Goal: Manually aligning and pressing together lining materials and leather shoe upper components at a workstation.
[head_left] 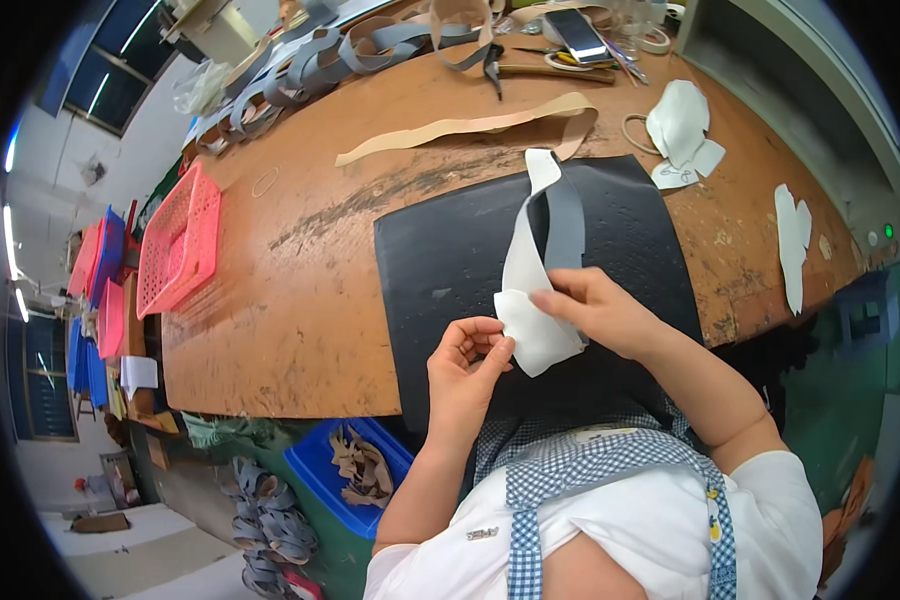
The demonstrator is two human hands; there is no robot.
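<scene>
As the white piece (pixel 538 340) curls: its broad end sits over the black mat's (pixel 435 280) near half, its narrow tail reaching the mat's far edge.
Left hand (pixel 464 368): thumb and fingers pinching the broad end's left edge.
Right hand (pixel 610 312): thumb and forefinger pinching its right side.
Handling: light, even fingertip pressure should spare this smooth, supple-looking sheet creases.
Grey strip (pixel 567 215): matte, beside the tail, over the mat.
Beige strap (pixel 460 131): long, curled-ended, beyond the mat.
Tabletop (pixel 270 335): scuffed brown, under the mat.
Pink basket (pixel 202 272): perforated, left of the mat.
</scene>
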